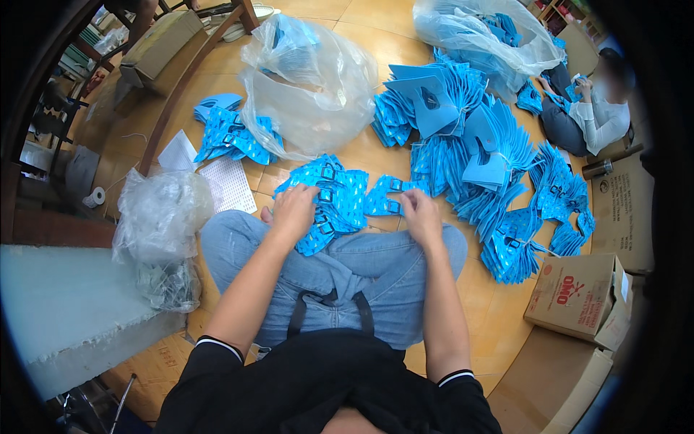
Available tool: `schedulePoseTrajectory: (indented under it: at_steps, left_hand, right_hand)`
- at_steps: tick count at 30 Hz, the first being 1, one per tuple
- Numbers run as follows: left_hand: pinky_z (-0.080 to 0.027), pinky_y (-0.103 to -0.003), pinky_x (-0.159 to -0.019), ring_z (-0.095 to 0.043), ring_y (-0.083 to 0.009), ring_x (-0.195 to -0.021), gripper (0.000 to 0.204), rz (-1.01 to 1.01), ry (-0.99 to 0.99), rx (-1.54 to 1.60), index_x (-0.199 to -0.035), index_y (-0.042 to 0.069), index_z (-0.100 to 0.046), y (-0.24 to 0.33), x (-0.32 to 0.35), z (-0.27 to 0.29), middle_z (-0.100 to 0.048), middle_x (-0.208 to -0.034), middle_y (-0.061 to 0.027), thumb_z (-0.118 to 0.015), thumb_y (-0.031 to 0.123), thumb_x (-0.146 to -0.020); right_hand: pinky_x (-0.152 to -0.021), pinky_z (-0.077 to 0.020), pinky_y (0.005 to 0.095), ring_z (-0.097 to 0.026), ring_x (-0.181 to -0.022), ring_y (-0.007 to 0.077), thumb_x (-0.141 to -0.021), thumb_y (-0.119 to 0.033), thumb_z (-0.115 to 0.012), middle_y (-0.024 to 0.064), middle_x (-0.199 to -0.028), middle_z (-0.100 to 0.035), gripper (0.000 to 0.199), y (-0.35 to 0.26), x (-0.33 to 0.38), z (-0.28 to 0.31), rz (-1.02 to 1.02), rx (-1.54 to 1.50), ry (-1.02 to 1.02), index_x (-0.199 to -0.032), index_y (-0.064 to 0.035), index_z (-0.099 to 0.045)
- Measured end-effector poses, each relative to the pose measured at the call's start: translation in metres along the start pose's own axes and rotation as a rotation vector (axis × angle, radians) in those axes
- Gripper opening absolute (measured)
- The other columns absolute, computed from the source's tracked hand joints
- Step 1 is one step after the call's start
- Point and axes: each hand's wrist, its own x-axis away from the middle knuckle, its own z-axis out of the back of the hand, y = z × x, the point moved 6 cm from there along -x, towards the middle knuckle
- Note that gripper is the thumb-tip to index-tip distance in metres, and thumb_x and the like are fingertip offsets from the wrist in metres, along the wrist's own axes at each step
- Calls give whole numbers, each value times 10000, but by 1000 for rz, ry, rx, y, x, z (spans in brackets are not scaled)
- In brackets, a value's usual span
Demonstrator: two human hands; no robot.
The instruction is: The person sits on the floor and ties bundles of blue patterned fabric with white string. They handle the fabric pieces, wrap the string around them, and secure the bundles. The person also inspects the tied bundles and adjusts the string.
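in the head view, the left hand [295,213] lies on a pile of blue patterned pieces [350,199] with dark buckles; its fingers are bent, but i cannot tell if they grip one. the right hand [421,217] pinches the edge of a loose blue piece [379,199] (it has dark buckles too) just beside that pile. right of the right hand, big blue stacks [477,145] sit on the floor [390,22]. ahead of the left hand is a clear plastic bag [311,94]. a white sheet [230,189] lies left of the left hand.
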Motion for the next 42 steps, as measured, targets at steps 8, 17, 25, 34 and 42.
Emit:
schedulePoseTrajectory:
  at_steps: [8,17,25,34,42]
  left_hand:
    - [-450,-398,-932,-592,-294,-1074,218,-134,292,489,-1037,70,-702,17,21,41,-661,-1088,-112,-671,78,-821]
    - [-405,-331,-1023,-523,-207,-1212,331,-90,294,1382,-1238,1,-584,44,31,86,-595,-1258,-126,-542,56,-915]
    - [-485,-215,-806,-581,-39,-900,257,-192,-238,1582,-1120,-1,-596,82,17,76,-657,-1012,-4,-498,217,-1027]
    - [-341,-160,-604,-421,5,-667,151,-115,85,1501,-978,46,-602,80,36,79,-533,-784,71,-561,190,-999]
    - [-293,-165,-552,-377,16,-626,161,-63,208,1449,-908,46,-597,44,38,70,-489,-723,91,-576,182,-992]
  right_hand:
    - [-743,-513,294,-638,-881,171,-988,-317,-555,114,-1009,-679,437,-21,37,-59,-355,-673,-211,-1230,46,-567]
    - [-716,-539,285,-646,-795,131,-987,-225,-575,80,-889,-680,207,-97,47,51,-2,-1085,-11,-1022,-21,-566]
    - [-707,-514,250,-622,-768,102,-990,-207,-572,72,-896,-676,191,-116,66,90,110,-1017,-44,-1054,-28,-558]
    - [-648,-439,210,-532,-744,32,-977,-227,-607,-31,-874,-635,232,-135,71,59,135,-984,59,-1105,-35,-619]
    - [-664,-433,208,-521,-776,25,-960,-206,-636,-13,-916,-660,216,-105,66,46,89,-1008,75,-1049,-10,-626]
